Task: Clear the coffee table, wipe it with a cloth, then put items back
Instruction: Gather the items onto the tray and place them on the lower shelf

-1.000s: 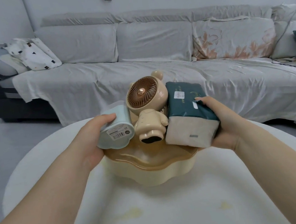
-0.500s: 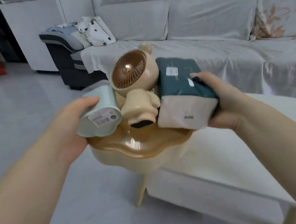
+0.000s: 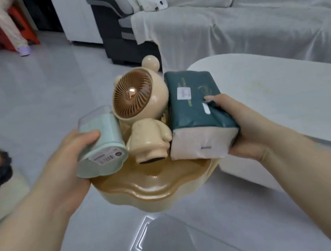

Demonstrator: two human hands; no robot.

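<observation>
Both hands form the grip on a stack carried over the floor (image 3: 31, 105): the left hand (image 3: 68, 161) is wrapped around a pale green canister (image 3: 99, 142) and the edge of a beige lidded tray (image 3: 156, 187), while the right hand (image 3: 242, 127) is clamped on a dark green tissue pack (image 3: 196, 108) and the tray's other side. Between canister and pack, a bear-shaped fan (image 3: 139, 112) stands on the tray's amber lid. Just right lies the white tabletop (image 3: 283, 97), bearing faint yellowish stains, with a grey covered sofa (image 3: 231, 24) behind.
</observation>
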